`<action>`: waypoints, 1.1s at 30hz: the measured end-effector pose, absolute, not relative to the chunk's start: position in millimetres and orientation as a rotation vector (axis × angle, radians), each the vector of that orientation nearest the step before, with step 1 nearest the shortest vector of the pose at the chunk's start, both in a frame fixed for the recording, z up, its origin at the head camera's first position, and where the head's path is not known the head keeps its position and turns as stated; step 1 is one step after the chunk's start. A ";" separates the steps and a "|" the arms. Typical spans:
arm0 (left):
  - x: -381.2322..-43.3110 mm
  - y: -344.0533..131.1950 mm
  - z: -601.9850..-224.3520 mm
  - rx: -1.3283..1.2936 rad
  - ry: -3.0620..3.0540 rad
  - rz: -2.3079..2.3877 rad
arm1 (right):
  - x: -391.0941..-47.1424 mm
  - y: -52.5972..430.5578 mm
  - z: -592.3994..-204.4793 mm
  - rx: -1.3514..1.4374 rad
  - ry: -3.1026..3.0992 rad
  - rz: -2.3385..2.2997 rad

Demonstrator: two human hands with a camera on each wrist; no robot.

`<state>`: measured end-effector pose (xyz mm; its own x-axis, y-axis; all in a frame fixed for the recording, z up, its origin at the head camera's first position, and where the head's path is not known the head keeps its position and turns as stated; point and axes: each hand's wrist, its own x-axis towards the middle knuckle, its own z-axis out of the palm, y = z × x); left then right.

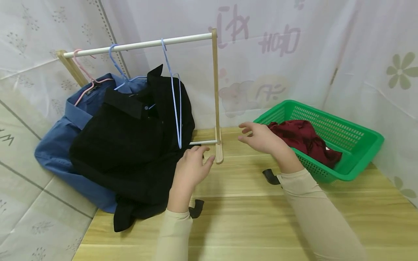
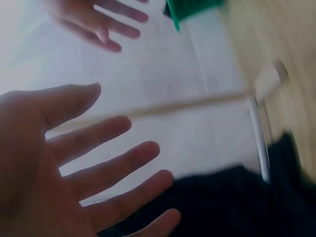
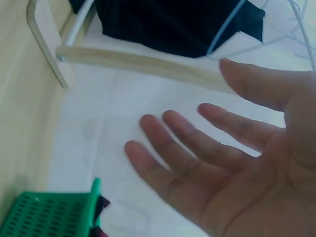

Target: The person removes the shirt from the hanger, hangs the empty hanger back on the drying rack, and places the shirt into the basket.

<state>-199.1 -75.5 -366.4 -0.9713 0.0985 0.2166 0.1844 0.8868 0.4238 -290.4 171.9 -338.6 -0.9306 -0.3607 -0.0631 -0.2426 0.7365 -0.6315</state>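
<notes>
Two beige sleeves (image 1: 176, 232) reach in from the near edge of the wooden surface (image 1: 245, 217), both hands bare and holding nothing. The left hand (image 1: 191, 170), fingers relaxed and slightly apart, hovers just beside the black shirt (image 1: 130, 145) that droops from a pale blue hanger (image 1: 174, 98) on the small wooden clothes rack (image 1: 215, 98); the shirt's hem pools on the surface toward the left edge. Behind it a blue shirt (image 1: 62, 145) hangs on a pink hanger (image 1: 83, 72) and spills over the left edge. The right hand (image 1: 259, 137), fingers spread and empty, is held above the surface between the rack's right post and the green plastic basket (image 1: 356, 145) at the far right corner.

The basket holds one item, a crumpled dark red garment (image 1: 302, 139); no more of its contents can be made out. Judging from the hands' positions, taking that garment cleanly would call for gripping it by the collar or shoulders, so it opens flat rather than bunching, and for keeping a free hanger within reach.
</notes>
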 end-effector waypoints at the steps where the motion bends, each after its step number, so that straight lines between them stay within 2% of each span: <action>1: -197.6 -82.7 -367.4 -0.187 -2.851 -0.668 | -292.0 168.6 -339.5 -0.480 2.750 -0.982; 14: -183.3 -171.2 -350.8 0.128 -2.392 -0.785 | -319.5 141.0 -352.4 -0.488 2.738 -1.168; 25: -179.0 -232.7 -297.7 0.176 -1.923 -0.698 | -341.8 120.8 -332.1 -0.583 2.739 -1.219; 29: -181.7 -247.6 -278.7 0.170 -1.915 -0.647 | -350.4 116.0 -323.2 -0.554 2.738 -1.296; 33: -181.6 -259.1 -265.9 0.278 -2.024 -0.576 | -357.9 108.4 -316.6 -0.552 2.772 -1.327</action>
